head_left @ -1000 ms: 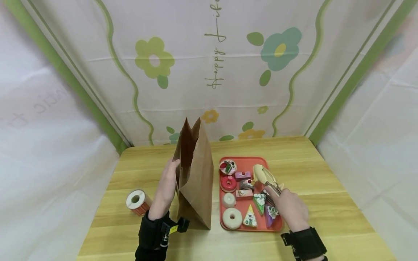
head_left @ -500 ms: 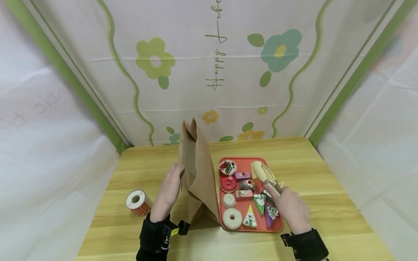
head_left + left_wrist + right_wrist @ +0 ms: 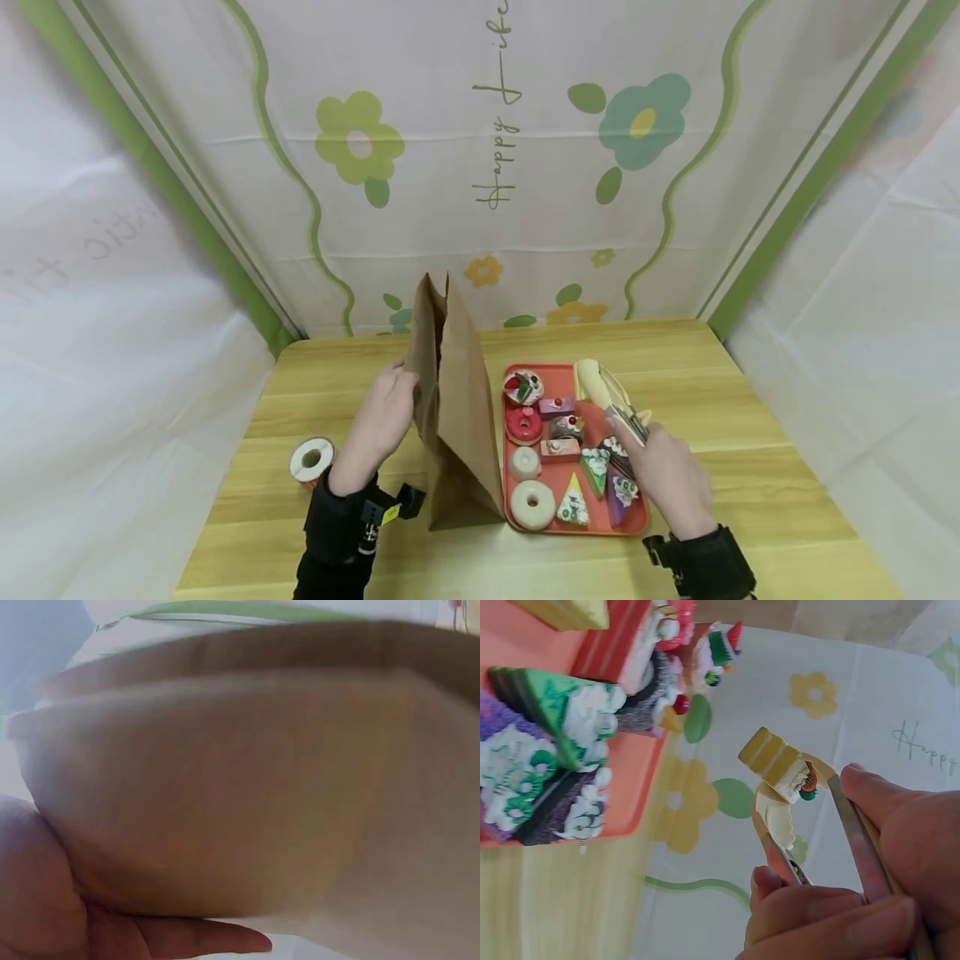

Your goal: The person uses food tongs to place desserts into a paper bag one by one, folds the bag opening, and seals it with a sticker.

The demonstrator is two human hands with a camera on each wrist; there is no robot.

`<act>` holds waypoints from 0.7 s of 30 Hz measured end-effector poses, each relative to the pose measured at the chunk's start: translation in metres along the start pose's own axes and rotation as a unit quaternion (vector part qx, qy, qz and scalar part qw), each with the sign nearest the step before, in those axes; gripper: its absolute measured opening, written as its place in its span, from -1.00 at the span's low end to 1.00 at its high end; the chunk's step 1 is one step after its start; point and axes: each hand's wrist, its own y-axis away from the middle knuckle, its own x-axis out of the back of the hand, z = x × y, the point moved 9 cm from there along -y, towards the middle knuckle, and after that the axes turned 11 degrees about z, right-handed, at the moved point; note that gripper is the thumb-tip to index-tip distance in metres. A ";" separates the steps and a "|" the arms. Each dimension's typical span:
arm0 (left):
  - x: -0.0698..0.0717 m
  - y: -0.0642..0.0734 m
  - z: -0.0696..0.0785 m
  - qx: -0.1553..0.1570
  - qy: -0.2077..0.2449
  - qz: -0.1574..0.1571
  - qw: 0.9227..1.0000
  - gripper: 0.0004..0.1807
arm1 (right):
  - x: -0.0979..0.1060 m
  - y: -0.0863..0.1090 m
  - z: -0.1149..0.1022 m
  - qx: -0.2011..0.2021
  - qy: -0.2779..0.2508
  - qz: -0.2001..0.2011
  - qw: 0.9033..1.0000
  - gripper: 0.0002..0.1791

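Note:
A brown paper bag (image 3: 465, 417) stands upright on the table, its mouth narrowed. My left hand (image 3: 381, 408) holds the bag's left side near the rim; in the left wrist view the bag fills most of the frame above one extended finger (image 3: 202, 939). My right hand (image 3: 667, 483) grips a pair of tongs (image 3: 859, 844) over the right side of the red tray (image 3: 633, 527). Between the tongs' tips sits a small yellow layered cake slice (image 3: 769, 759) with white cream and an orange-and-green topping. Several toy cakes and doughnuts lie on the tray.
Left of my left arm stands a roll of labels (image 3: 311, 458), partly covered by the sleeve. The tray lies close against the bag's right side. A printed cloth (image 3: 480, 167) rises behind the wooden table (image 3: 652, 350).
The bag first shifted right toward the tray, and its mouth has narrowed. My left hand has moved up along its side. My right hand has barely moved.

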 end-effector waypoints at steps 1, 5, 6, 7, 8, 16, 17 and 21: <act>0.002 -0.002 0.003 -0.006 -0.008 0.004 1.000 -0.47 | 0.001 0.000 -0.002 0.002 -0.005 0.003 1.000 -0.06; 0.006 -0.004 0.008 -0.016 -0.034 0.012 0.999 -0.46 | 0.010 -0.002 -0.012 0.018 -0.021 0.022 0.999 -0.08; 0.007 -0.004 0.008 -0.015 -0.039 0.013 0.999 -0.46 | 0.012 -0.002 -0.015 0.022 -0.026 0.027 0.999 -0.08; 0.007 -0.004 0.008 -0.014 -0.042 0.013 0.999 -0.46 | 0.015 -0.002 -0.018 0.026 -0.031 0.031 0.999 -0.10; 0.007 -0.004 0.008 -0.012 -0.044 0.012 0.999 -0.46 | 0.018 -0.002 -0.021 0.032 -0.036 0.036 0.998 -0.11; 0.007 -0.001 0.006 -0.001 -0.043 0.017 0.999 -0.46 | 0.052 -0.002 -0.065 0.089 -0.065 0.087 0.990 -0.22; 0.007 -0.001 0.006 0.000 -0.044 0.018 0.999 -0.46 | 0.056 -0.001 -0.071 0.092 -0.067 0.090 0.989 -0.22; 0.007 0.000 0.005 0.004 -0.045 0.017 0.999 -0.45 | 0.071 0.006 -0.099 0.112 -0.077 0.096 0.986 -0.25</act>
